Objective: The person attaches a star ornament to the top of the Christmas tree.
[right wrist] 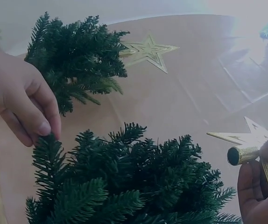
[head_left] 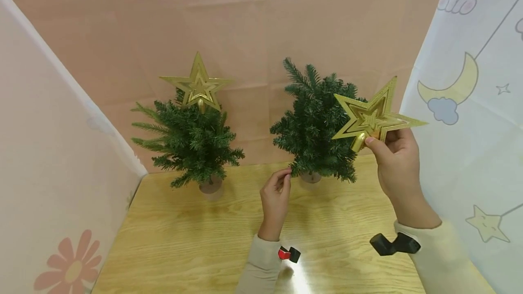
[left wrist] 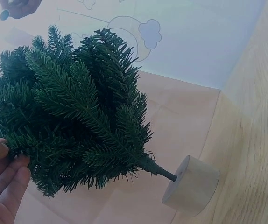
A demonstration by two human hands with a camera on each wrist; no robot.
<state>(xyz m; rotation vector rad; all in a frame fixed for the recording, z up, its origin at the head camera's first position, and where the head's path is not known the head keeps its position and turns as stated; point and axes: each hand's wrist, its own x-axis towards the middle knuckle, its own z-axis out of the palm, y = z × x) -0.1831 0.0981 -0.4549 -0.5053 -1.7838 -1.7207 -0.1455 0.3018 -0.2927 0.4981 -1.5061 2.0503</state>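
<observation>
Fingers and thumb of the right hand (head_left: 398, 167) pinch a gold star (head_left: 369, 117) beside its short tube (head_left: 358, 141) in the head view, while the left hand (head_left: 275, 198) pinches the tip of a low branch on the right tree (head_left: 312, 124). The star looks light and fairly stiff, probably thin plastic, with smooth, perhaps slippery faces and slim points that could bend or snap; the tube seems the safest place to take hold. It lies above and beyond the thumb, its points fanning out past the fingers. Well apart, the left tree (head_left: 196, 139) carries a second star (head_left: 199, 85) at its top, and both trees stand on the table (head_left: 175, 239).

From the left wrist, the left thumb and fingers come together on needles at the tree's edge (the exact contact is partly buried in green). Its branches look springy, so a light grip near a tip should do; the round base (left wrist: 192, 189) sits well away from those fingers.

From the right wrist, the right thumb lies against the tube, whose dark open end faces left, free of the fingers. Star and right tree look near but apart.
</observation>
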